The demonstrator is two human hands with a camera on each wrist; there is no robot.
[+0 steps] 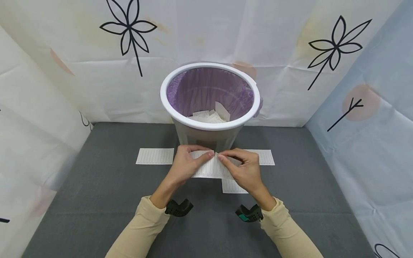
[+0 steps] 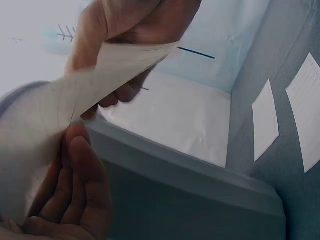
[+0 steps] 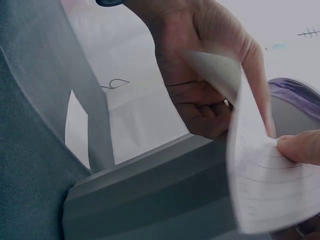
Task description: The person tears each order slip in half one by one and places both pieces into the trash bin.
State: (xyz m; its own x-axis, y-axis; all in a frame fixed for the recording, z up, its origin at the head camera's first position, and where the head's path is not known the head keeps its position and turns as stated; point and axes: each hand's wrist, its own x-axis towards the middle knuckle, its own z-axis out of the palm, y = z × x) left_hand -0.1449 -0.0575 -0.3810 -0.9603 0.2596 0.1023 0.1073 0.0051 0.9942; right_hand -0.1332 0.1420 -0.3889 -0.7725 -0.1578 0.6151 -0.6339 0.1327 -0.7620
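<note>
Both hands hold one ruled paper strip (image 1: pixel 209 171) by its top edge, just in front of the bin. My left hand (image 1: pixel 186 164) pinches it left of the middle, and my right hand (image 1: pixel 247 171) pinches it close by on the right. Between the two thumbs the top edge shows a small notch. In the left wrist view the strip (image 2: pixel 35 120) bends across both hands and is partly blurred. The right wrist view shows printed lines on the paper (image 3: pixel 270 195), with the right thumb (image 3: pixel 302 147) pressed on it.
A white-rimmed bin (image 1: pixel 209 125) with a purple liner (image 1: pixel 209 84) stands behind the hands, paper pieces (image 1: pixel 211 117) inside. Ruled strips lie on the grey table (image 1: pixel 106 193): one at left (image 1: pixel 155 156), one at right (image 1: pixel 266 157), one nearer (image 1: pixel 233 187). Patterned cloth surrounds the table.
</note>
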